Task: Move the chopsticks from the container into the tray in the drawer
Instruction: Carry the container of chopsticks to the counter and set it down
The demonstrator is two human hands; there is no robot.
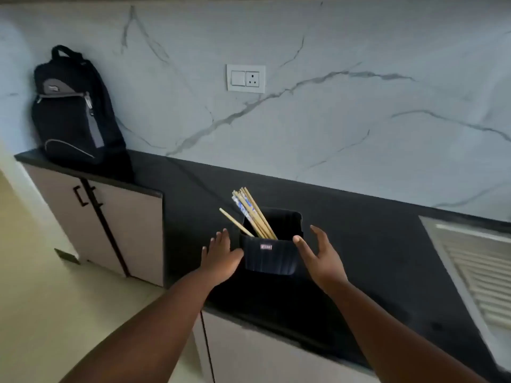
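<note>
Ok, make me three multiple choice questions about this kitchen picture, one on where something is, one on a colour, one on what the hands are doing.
1. Where is the backpack?
A. On the counter's left end, leaning against the wall
B. On the floor
C. Hanging from a cabinet handle

2. What colour is the container holding the chopsticks?
A. White
B. Black
C. Red

3. What state are the left hand and right hand in?
A. Both pinching chopsticks
B. Both open on either side of the container
C. Both resting flat on the backpack

Answers: 1 A, it stands on the dark countertop against the marble wall. 2 B, its ribbed walls are black. 3 B, the fingers are spread and hold nothing.
</note>
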